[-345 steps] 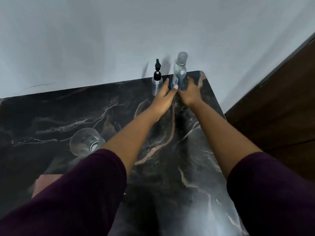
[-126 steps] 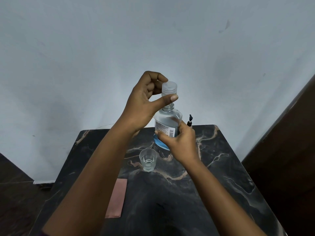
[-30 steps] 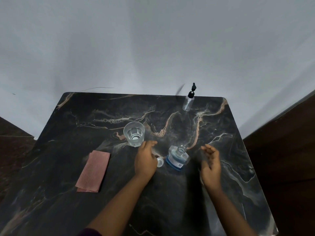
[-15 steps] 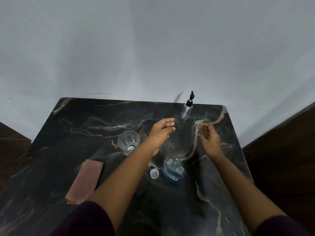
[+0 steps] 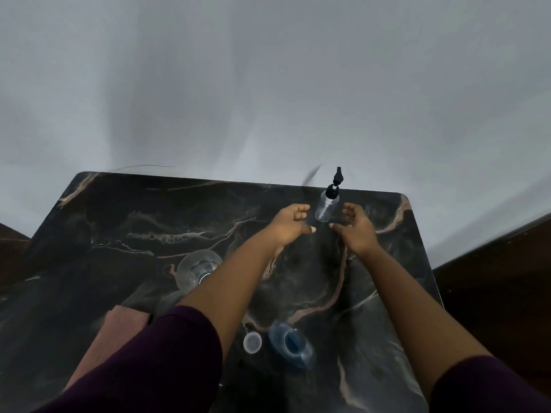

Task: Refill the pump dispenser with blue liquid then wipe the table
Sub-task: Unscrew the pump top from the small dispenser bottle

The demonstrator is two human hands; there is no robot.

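Note:
A small clear pump dispenser [image 5: 327, 206] with a black pump head stands upright near the table's far right edge. My left hand [image 5: 288, 224] is just left of it and my right hand [image 5: 354, 228] just right of it, both with fingers apart and holding nothing. Neither hand touches the dispenser. Close to me stands the uncapped bottle of blue liquid [image 5: 290, 344], seen from above. Its clear cap [image 5: 252, 342] lies on the table to its left. A pink cloth [image 5: 119, 326] lies at the near left, partly hidden by my left sleeve.
A clear drinking glass [image 5: 196, 268] stands left of my left forearm on the dark marble table [image 5: 119, 222]. A grey wall rises right behind the table. Dark wooden floor or furniture lies beyond the table's right edge.
Both hands have reached farther forward, from the middle of the table to either side of the pump dispenser. The bottle and cap stay where they stood.

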